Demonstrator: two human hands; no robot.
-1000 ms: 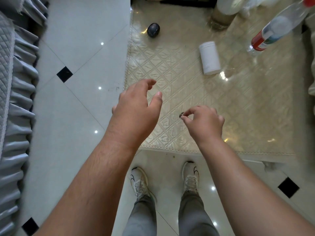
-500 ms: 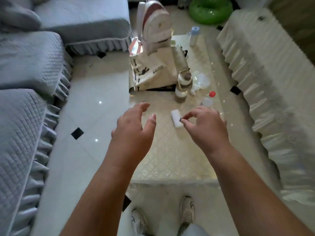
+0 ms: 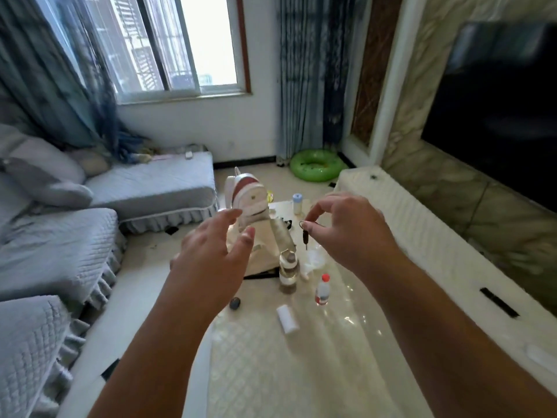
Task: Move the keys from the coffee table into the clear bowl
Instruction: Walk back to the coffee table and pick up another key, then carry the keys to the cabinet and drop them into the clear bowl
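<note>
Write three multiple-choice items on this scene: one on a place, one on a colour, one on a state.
1. Where are the keys?
A. flat on the table
B. hanging from the right hand
C. on the sofa

2. What colour is the swim ring on the floor?
A. green
B. red
C. black

3. What state is the left hand in?
A. closed into a fist
B. gripping a bottle
C. open and empty

Answers: B, fingertips pinch the ring above the coffee table; A, it is bright green; C, fingers are spread, holding nothing.
</note>
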